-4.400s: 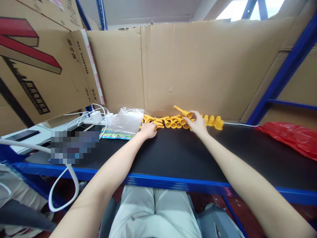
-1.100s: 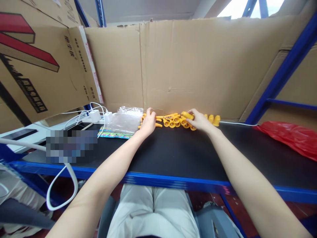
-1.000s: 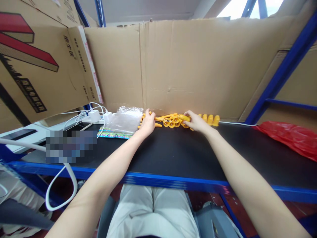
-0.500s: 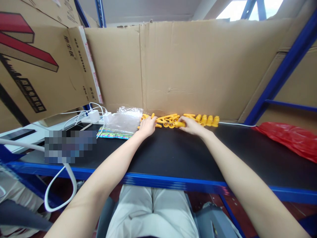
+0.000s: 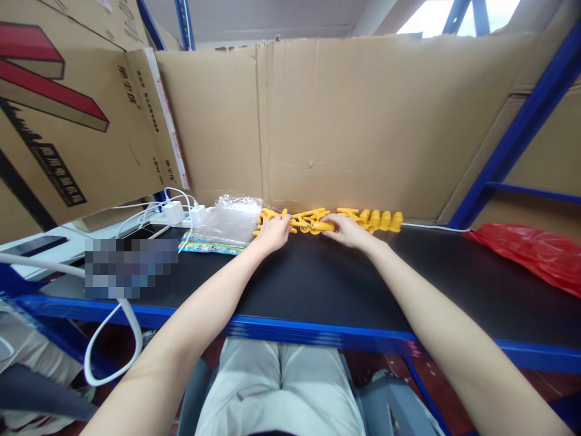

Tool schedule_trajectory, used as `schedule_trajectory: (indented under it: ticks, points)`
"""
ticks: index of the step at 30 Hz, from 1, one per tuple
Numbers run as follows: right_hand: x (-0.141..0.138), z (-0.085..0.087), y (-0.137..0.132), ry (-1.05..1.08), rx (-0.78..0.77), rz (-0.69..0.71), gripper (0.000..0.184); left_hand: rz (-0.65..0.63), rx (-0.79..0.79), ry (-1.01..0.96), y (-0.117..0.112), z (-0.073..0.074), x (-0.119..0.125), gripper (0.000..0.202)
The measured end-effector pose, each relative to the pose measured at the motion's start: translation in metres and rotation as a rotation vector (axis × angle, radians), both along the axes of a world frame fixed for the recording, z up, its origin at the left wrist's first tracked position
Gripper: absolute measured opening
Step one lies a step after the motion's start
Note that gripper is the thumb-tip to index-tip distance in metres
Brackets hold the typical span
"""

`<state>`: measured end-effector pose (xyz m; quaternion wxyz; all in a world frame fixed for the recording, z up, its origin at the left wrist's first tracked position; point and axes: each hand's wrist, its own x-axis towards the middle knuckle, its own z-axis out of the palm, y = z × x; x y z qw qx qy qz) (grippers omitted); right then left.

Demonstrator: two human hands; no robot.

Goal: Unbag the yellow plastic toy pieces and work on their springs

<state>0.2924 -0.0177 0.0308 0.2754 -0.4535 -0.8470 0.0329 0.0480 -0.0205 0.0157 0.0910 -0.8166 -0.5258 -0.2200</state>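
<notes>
Yellow plastic parts lie in a row along the back of the black shelf top. My left hand (image 5: pixel 275 234) is closed at the left part of the row, thumb and fingers on a thin yellow plastic piece (image 5: pixel 296 223). Close by on the right, my right hand (image 5: pixel 348 231) pinches a thicker yellow plastic piece (image 5: pixel 323 226). The two pieces nearly meet between my hands; whether they touch, I cannot tell. Forked yellow parts (image 5: pixel 267 214) show behind my left hand, and several ribbed yellow cups (image 5: pixel 385 221) stand right of my right hand.
A clear plastic bag (image 5: pixel 222 224) lies on a colourful packet (image 5: pixel 211 245) at left. Beyond it are white chargers (image 5: pixel 172 213) with cables. A red plastic bag (image 5: pixel 531 251) lies far right. Cardboard (image 5: pixel 363 127) walls the back; a blue rail (image 5: pixel 318 333) edges the front.
My left hand has shifted slightly right, toward my right hand. The piece in my right hand has moved a little left, and the gap between both hands is narrower.
</notes>
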Motion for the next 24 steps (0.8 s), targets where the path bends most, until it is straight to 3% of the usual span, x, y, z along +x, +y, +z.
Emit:
schedule_trajectory:
  ticks: [8,16,24]
  points:
    - [-0.008,-0.001,-0.003,0.041,-0.035,0.042,0.031,-0.183,0.009,-0.015,0.007,-0.009,-0.005,0.035]
    - [-0.002,-0.001,-0.003,0.292,-0.300,0.089,0.045,-0.171,-0.008,-0.042,0.010,-0.008,-0.008,0.029]
    - [0.001,-0.001,-0.004,0.561,-0.596,0.160,0.035,-0.201,0.001,-0.080,0.006,-0.004,-0.009,0.026]
